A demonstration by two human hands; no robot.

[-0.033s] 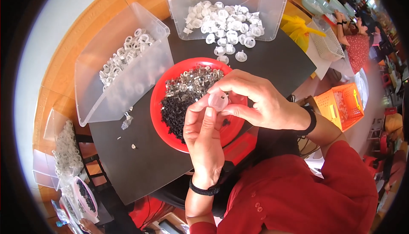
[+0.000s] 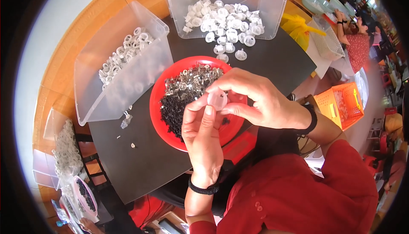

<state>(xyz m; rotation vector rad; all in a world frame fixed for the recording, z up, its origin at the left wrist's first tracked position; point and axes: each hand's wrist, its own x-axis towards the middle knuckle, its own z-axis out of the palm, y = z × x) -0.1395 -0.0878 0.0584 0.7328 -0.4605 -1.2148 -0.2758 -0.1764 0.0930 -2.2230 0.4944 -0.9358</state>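
Note:
A round white plastic part [image 2: 217, 100] is held between my two hands, above the red bowl [image 2: 156, 119]. My left hand [image 2: 203, 127] pinches it from below and the left, with the thumb on its face. From the right, my right hand [image 2: 260, 99] has its index finger and thumb at the part's edge; a small dark spot shows near there. Small metal pieces [image 2: 194, 80] fill the bowl's far side. Small black pieces [image 2: 177, 112] lie in its near left side.
Behind the bowl, a clear bin [image 2: 272, 8] lies with white round parts [image 2: 230, 23] spilling onto the dark table [image 2: 140, 166]. Another clear bin [image 2: 123, 93] at left holds white rings [image 2: 123, 55]. An orange basket [image 2: 355, 106] stands at right; a person [image 2: 358, 48] sits beyond.
Hardly anything differs. Both hands still hold the white part over the bowl, and the part's face looks slightly turned.

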